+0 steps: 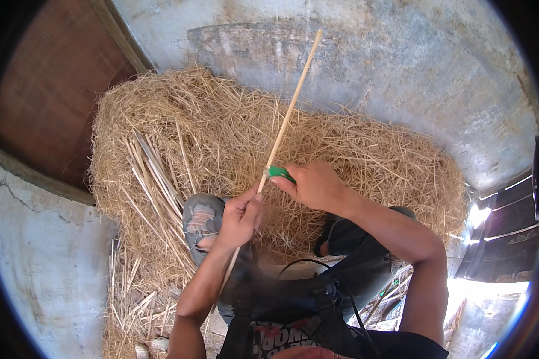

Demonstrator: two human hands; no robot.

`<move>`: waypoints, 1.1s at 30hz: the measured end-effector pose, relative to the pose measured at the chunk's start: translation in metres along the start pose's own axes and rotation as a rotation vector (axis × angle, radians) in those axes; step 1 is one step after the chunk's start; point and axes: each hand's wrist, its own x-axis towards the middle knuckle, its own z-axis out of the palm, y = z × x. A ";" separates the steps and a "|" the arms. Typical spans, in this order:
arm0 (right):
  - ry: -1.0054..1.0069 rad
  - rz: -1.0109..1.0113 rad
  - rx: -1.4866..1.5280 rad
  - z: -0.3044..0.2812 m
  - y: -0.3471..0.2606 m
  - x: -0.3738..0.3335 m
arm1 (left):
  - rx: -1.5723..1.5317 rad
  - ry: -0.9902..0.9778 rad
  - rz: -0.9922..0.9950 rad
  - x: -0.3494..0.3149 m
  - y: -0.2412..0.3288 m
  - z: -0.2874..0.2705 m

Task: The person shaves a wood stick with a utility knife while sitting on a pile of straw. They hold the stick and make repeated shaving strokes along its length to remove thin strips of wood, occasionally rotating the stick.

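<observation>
A long, thin, pale wooden stick [294, 99] slants from near my lap up toward the wall. My left hand [241, 216] is closed around its lower part, above my knee. Just farther up the stick, my right hand [315, 186] grips a small green tool [279, 173]. The tool's greyish end touches the stick; its exact kind is not clear, as my fingers cover part of it. Below my left hand the stick runs on past my left forearm, which partly hides it.
Dry straw [365, 143] is heaped in front of and around my legs. Several pale split sticks [156, 170] lie on it at the left. A stained grey wall [413, 66] rises beyond, with a brown panel [54, 90] at the far left. Dark slats [509, 221] stand at the right.
</observation>
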 end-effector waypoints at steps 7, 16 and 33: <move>0.072 0.205 0.009 -0.025 0.029 0.019 | 0.090 -0.060 -0.029 -0.018 0.015 -0.004; 0.298 0.572 0.015 -0.066 0.105 0.022 | 0.212 -0.185 -0.132 -0.110 0.019 -0.031; 0.612 0.800 0.234 -0.110 0.194 -0.036 | 0.138 0.032 -0.142 -0.232 0.017 -0.088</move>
